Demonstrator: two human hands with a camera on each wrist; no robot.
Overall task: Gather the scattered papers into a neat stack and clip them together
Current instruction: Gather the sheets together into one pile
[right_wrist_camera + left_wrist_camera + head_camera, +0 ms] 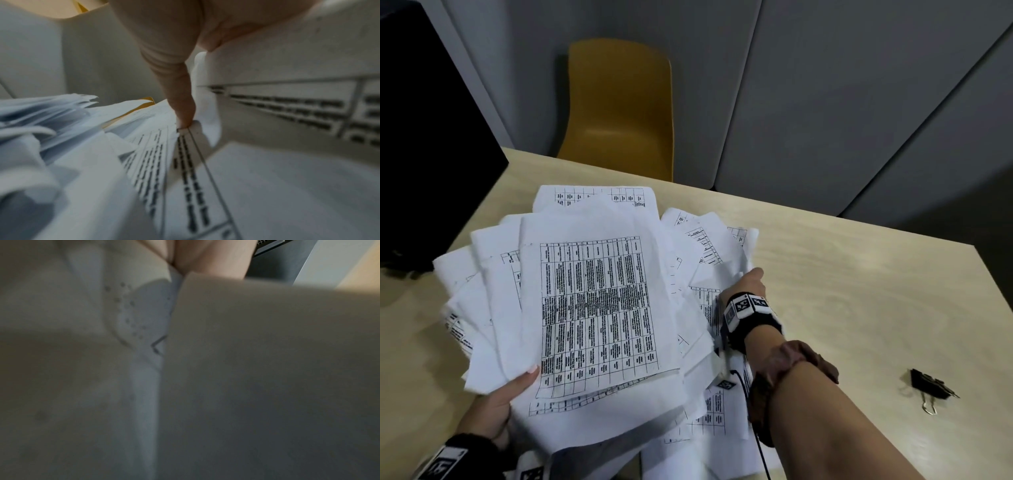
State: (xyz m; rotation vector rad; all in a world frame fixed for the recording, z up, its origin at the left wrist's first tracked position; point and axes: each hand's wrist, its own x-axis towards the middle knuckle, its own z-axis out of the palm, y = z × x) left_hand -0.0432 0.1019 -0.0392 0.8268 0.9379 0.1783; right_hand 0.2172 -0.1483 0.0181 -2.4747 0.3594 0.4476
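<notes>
A loose, fanned pile of white printed papers (599,308) is lifted off the beige table (852,274). My left hand (524,383) grips its near-left corner with the thumb on top of the top sheet; the fingers are hidden underneath. In the left wrist view only blurred papers (267,353) and part of my fingers (205,256) show. My right hand (744,284) holds the pile's right edge, fingers buried among the sheets. In the right wrist view one finger (179,91) reaches in between the papers (102,162). A black binder clip (931,387) lies on the table to the right, apart from both hands.
A mustard-yellow chair (619,109) stands beyond the table's far edge. A large black object (424,154) sits at the table's far left. Grey panels (859,102) form the background. More sheets lie under the pile near the front edge (705,455).
</notes>
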